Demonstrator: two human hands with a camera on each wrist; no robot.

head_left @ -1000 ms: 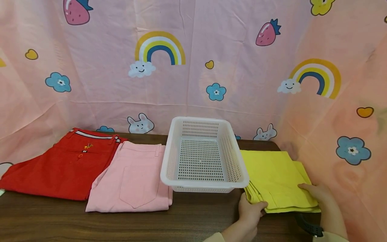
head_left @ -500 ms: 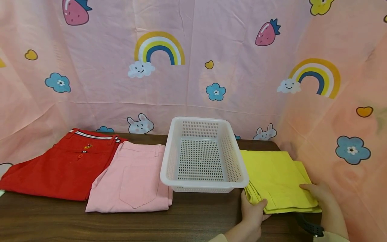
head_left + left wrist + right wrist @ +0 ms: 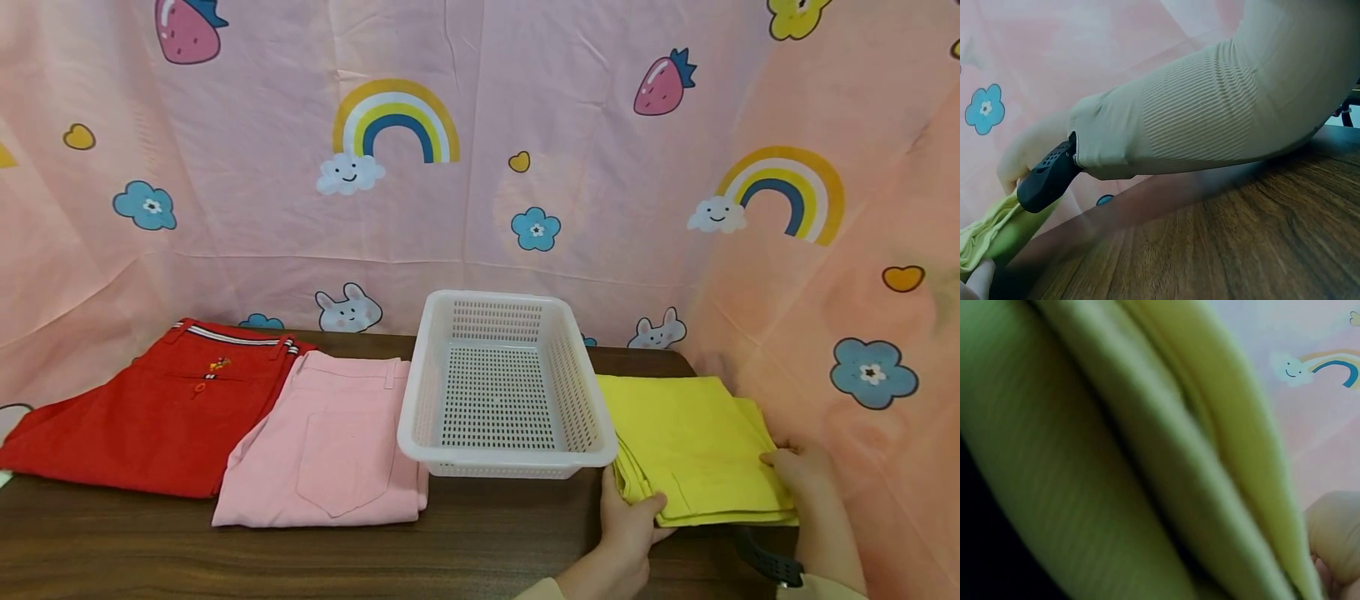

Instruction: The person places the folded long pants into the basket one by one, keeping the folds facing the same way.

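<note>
The folded yellow trousers lie at the right end of the table in the head view, beside the basket. My left hand grips their near left corner, thumb on top and the other fingers tucked underneath. At the right edge, my right hand holds the fold, its thumb near the top layer. In the left wrist view the right hand reaches down to the yellow cloth, and left fingers touch its lower edge. Thick yellow layers fill the right wrist view, with the right hand at the side.
A white perforated plastic basket stands mid-table, close against the yellow trousers. Left of it lie folded pink trousers, then red trousers. A patterned pink cloth backdrop borders the wooden table behind and at the right.
My right hand has shifted slightly right, its thumb sliding outward to the edge of the trousers. My left hand has moved a little right at its corner. The basket and other trousers stay put.
</note>
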